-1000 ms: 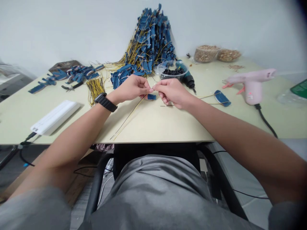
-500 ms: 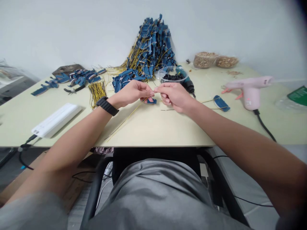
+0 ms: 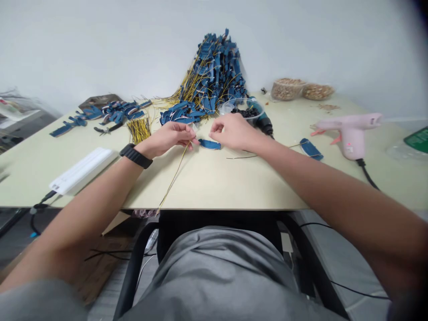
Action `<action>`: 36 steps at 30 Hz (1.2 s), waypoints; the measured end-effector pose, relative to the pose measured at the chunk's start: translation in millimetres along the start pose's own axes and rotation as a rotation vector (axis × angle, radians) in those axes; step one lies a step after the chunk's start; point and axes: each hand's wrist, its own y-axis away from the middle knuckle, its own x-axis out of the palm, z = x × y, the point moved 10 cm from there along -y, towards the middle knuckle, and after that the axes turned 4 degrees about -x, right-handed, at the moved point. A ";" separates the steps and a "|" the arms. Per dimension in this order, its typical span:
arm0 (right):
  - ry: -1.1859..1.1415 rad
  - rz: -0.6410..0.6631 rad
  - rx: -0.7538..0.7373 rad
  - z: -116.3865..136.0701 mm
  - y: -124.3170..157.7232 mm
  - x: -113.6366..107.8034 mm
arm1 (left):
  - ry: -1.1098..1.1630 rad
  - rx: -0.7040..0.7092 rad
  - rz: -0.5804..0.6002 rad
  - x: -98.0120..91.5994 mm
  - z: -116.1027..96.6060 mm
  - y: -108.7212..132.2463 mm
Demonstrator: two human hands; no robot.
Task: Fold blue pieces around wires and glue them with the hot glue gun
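My left hand [image 3: 179, 137], with a black watch on its wrist, pinches thin yellow and black wires [image 3: 175, 174] that trail down to the table's front edge. Just right of its fingertips is a small curved blue piece [image 3: 210, 144]; whether the wires join it is hidden by the fingers. My right hand [image 3: 236, 131] hovers to the right of that piece with fingers curled in; anything between them is too small to make out. Beyond it stands a clear tub [image 3: 262, 107] of small black parts. Another wired blue piece [image 3: 310, 149] lies farther right.
A tall heap of wired blue pieces [image 3: 217, 71] leans on the wall. At left are a yellow wire bundle [image 3: 138, 130], cutting pliers [image 3: 109, 129] and a white box [image 3: 83, 170]. At right are a pink glue gun [image 3: 349, 129], a power tool [image 3: 265, 125] and nut-filled containers [image 3: 287, 89].
My hands have come apart: the left moved left and down with the wires, the right slightly away. The blue piece between them shows more fully. The camera view shifted slightly.
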 end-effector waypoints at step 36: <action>0.020 0.017 -0.072 -5.7 9.3 45.2 | -0.463 -0.049 -0.196 13.9 6.5 -1.3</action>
